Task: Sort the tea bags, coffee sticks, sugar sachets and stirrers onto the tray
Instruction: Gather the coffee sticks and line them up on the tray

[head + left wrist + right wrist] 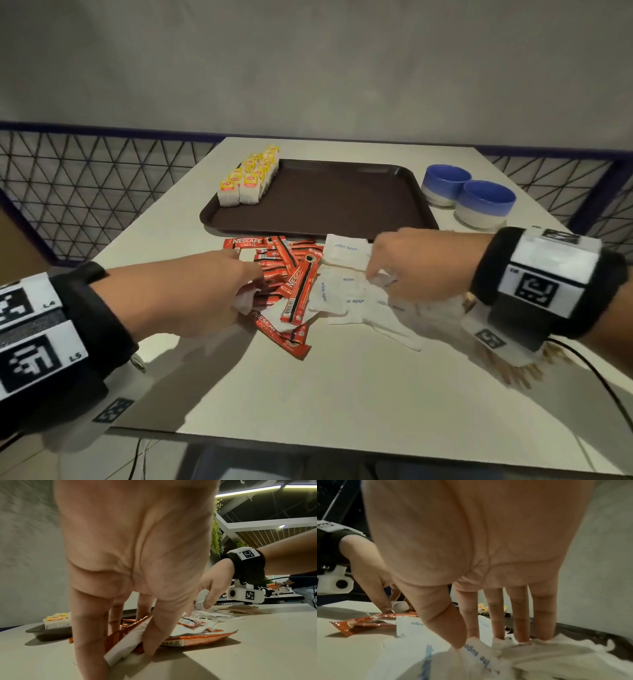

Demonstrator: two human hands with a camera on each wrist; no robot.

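A brown tray (342,202) lies at the table's far middle, with yellow-tagged tea bags (250,178) stacked in its far left corner. In front of it lie a heap of red coffee sticks (294,277) and a heap of white sugar sachets (346,250). My left hand (250,287) reaches into the coffee sticks; its thumb (154,635) pinches a white sugar sachet (123,646) against a red stick. My right hand (380,274) bunches several sugar sachets (488,655) between thumb and fingertips. Wooden stirrers (520,373) lie under my right wrist.
Two blue and white bowls (445,185) (486,202) stand to the right of the tray. A wire mesh fence (85,188) runs behind and beside the table. The table's front edge (308,445) is close to me. A black cable (599,383) trails from my right wrist.
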